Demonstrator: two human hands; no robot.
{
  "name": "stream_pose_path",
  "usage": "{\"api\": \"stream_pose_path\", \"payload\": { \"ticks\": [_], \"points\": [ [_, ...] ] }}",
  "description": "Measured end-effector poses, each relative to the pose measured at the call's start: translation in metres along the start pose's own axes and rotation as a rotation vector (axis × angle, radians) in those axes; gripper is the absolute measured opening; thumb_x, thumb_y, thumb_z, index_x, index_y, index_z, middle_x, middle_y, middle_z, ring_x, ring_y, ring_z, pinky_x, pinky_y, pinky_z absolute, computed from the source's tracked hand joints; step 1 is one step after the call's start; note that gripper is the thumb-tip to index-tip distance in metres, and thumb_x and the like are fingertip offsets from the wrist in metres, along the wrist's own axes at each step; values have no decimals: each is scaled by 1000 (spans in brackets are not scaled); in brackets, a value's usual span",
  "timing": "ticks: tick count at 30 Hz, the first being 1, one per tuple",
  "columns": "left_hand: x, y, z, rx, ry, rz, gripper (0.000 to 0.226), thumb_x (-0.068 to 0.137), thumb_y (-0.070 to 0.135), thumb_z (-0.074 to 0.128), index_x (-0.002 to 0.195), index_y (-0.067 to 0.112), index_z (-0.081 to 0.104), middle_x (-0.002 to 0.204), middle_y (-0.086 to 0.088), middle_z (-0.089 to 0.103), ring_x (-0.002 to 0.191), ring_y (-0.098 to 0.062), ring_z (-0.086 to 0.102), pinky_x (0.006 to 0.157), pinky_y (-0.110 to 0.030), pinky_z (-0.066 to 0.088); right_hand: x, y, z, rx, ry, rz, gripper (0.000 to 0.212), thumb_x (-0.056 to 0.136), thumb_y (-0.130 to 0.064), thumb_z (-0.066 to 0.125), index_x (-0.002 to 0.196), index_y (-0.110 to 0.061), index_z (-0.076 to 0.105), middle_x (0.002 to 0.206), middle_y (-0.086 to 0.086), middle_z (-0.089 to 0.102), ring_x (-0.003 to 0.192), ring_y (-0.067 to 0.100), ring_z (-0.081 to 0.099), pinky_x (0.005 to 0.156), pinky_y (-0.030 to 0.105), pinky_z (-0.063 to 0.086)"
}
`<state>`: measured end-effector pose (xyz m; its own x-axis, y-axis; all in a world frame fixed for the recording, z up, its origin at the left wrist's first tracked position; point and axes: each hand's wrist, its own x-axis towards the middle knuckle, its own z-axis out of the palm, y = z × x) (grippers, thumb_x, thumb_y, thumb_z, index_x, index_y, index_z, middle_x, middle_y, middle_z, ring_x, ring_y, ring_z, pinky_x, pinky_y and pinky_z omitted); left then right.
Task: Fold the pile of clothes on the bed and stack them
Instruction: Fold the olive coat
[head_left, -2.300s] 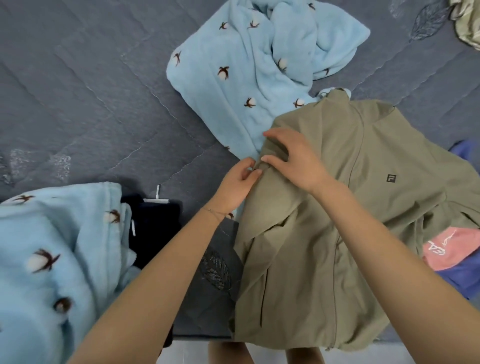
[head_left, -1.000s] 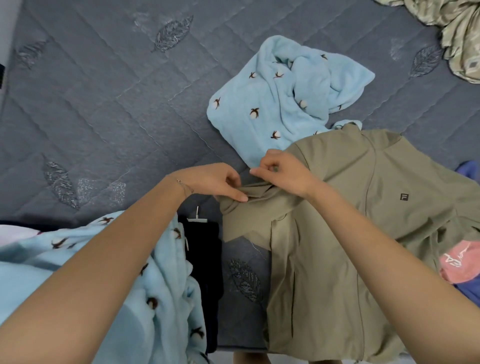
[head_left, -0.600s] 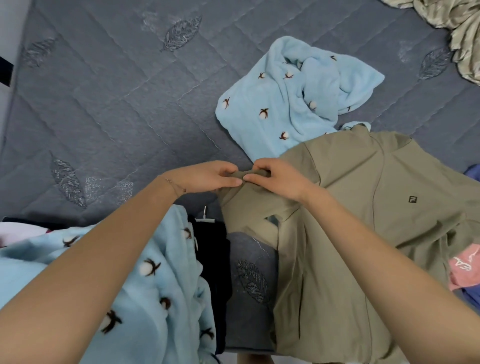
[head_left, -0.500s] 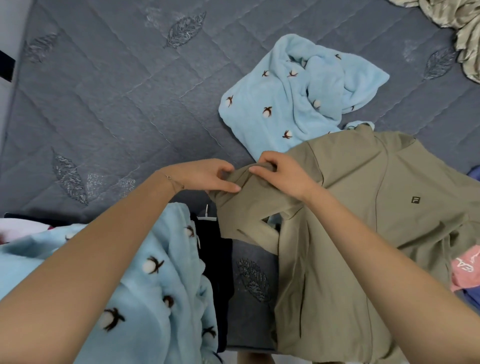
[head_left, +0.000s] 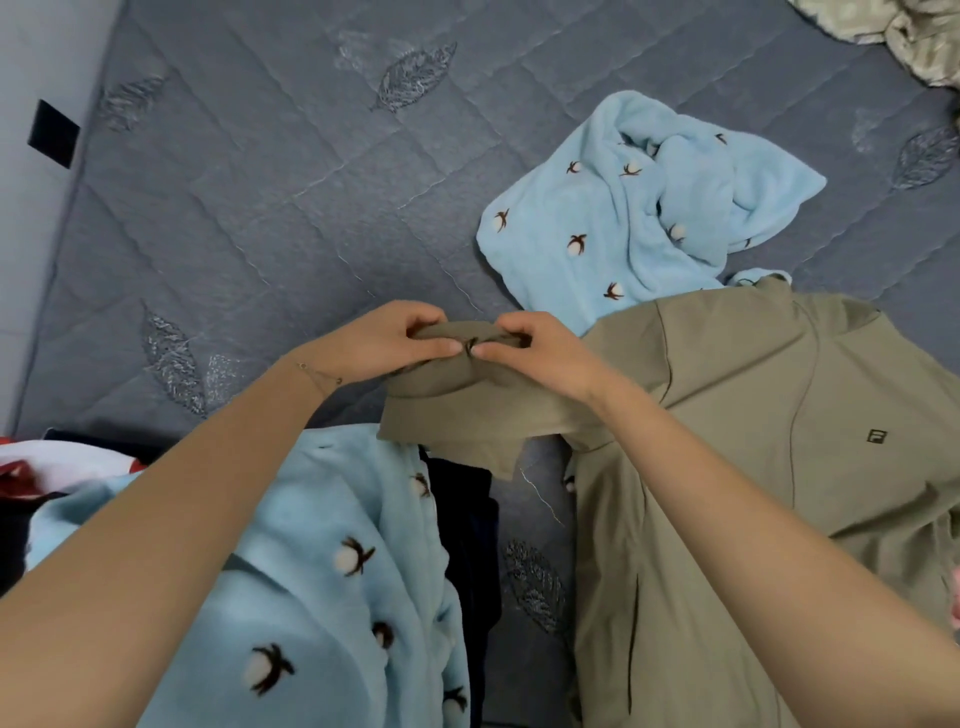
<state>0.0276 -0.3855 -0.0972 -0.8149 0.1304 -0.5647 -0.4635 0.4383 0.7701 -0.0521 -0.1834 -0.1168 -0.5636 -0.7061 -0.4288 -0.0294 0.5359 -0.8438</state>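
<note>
- olive jacket (head_left: 753, 415), cuff pinched by left hand (head_left: 384, 338) and right hand (head_left: 540, 348): thin cloth, smooth, matt, soft creases
- logo (head_left: 876, 435) on jacket chest, right of right hand: small, dark, flat print
- far blue fleece (head_left: 623, 218), beyond right hand: plush, fuzzy nap, matt
- near blue fleece (head_left: 337, 545), under left forearm: same fluffy pile, matt
- dark garment (head_left: 462, 499), between the forearms: black cloth, matt, weave too dark to tell
- bedcover (head_left: 260, 208), beyond both hands: grey quilted cloth, stitched ridges, leaf embroidery with slight sheen
- bracelet (head_left: 317, 371), left wrist: fine chain, looks metal
- beige cloth (head_left: 909, 36), far beyond right hand: crumpled, patterned fabric
- wall (head_left: 31, 208), left of left hand: pale, smooth, matt
</note>
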Motion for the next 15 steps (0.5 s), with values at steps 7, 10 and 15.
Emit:
{"api": "stream_pose_path", "payload": {
  "ticks": [7, 10, 15],
  "points": [
    [-20, -27, -29, 167, -88, -122, 42, 80, 50, 74, 88, 9, 69, 85, -8, 64, 76, -9, 54, 78, -30, 40, 5, -7, 1, 139, -21, 92, 36, 93, -21, 65, 63, -23, 47, 51, -18, 40, 53, -2, 38, 58, 21, 30],
    [-30, -23, -38, -112, 49, -5, 44, 78, 44, 67, 82, 1, 62, 82, -6, 58, 83, -12, 53, 80, -31, 39, 9, -18, 9, 121, -109, 110, 27, 90, -35, 69, 73, -16, 61, 62, -19, 51, 61, -1, 48, 63, 19, 36],
    [-42, -12, -47, -172, 122, 57, 26, 94, 7, 62, 70, 12, 55, 63, 12, 51, 64, -2, 47, 62, -17, 37, 21, -44, 17, 272, -129, 68, 20, 91, -25, 69, 72, -20, 62, 60, -11, 56, 56, 2, 49, 56, 16, 38]
  ]
}}
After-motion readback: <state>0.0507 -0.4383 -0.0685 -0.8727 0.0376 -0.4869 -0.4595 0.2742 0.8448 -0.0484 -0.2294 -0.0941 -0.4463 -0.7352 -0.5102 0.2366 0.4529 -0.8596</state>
